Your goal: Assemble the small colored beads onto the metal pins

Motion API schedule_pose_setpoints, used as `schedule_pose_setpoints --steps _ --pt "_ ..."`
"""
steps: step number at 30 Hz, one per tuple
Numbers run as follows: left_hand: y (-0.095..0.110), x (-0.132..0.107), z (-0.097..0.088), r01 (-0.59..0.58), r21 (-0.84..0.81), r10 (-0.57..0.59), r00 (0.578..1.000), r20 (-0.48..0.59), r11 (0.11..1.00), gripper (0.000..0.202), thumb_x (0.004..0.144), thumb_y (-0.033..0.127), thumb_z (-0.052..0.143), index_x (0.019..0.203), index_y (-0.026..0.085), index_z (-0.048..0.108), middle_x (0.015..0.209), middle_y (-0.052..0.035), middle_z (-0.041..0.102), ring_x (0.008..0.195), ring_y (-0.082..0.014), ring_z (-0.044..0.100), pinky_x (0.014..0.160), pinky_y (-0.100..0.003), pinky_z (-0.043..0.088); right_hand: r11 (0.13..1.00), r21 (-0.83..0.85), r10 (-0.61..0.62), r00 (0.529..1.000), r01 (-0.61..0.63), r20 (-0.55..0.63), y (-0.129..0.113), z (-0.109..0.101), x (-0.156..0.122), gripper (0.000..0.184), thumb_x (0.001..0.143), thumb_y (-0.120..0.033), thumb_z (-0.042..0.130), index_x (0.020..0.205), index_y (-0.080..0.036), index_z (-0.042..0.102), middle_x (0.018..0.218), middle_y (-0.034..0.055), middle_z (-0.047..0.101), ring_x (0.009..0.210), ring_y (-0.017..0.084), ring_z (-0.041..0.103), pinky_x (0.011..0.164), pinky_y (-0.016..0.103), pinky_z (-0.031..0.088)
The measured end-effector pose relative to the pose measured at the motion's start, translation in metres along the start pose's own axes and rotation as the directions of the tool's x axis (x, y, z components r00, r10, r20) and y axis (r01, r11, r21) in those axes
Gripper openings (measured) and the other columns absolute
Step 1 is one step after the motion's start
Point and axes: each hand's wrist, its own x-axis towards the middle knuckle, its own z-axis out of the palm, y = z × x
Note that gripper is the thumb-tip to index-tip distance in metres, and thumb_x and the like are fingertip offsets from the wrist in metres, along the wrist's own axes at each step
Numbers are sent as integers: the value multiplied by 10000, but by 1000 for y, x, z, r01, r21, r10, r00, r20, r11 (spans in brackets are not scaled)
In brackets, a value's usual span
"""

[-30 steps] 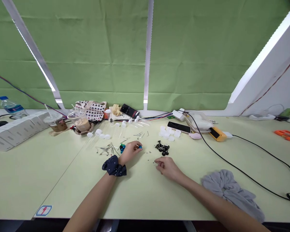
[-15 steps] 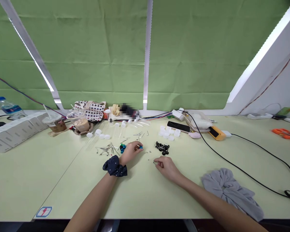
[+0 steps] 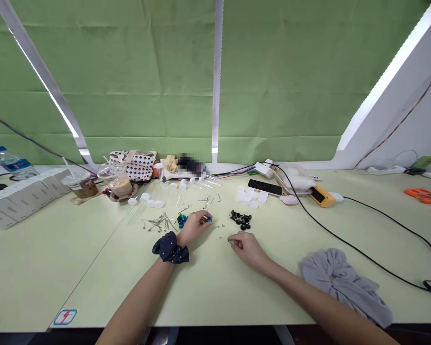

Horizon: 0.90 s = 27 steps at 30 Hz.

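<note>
Near the middle of the frame we saw the left hand (image 3: 196, 226) with thumb and fingers in a narrow pinch around a glossy blue piece (image 3: 209, 219). Right of centre, the right hand (image 3: 249, 247) was closed to a fine pinch, a small metallic bit (image 3: 231, 241) showing at its fingertips; we could not make out its full shape. Just beside the left hand lay blue and green pieces (image 3: 181, 219), with thin metal pins (image 3: 160, 223) further left and black pieces (image 3: 241, 219) above the right hand.

We judged the blue piece light, hard and smooth, likely to slip or roll, and best taken by its sides between two pads. The metallic bit seemed stiff, nearly weightless and easy to drop, so a fingertip hold at one end looked right.

We could read no writing for certain. At far left, the bottle (image 3: 16, 165) wore a blue label too blurred to read, and the white boxes (image 3: 25, 196) bore only tiny marks. At lower left, a blue-bordered sticker (image 3: 65, 316) carried a red mark we could not decipher.
</note>
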Motion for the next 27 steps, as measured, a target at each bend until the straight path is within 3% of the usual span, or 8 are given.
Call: schedule_pose_setpoints --steps 27 --pt "6 -1 -1 28 -55 -30 999 -43 998 217 766 352 567 870 174 632 784 -36 657 709 -153 605 630 -248 482 987 -144 -70 997 74 29 -4 1 -4 306 821 -72 386 717 -169 656 683 28 470 618 136 489 590 241 347"
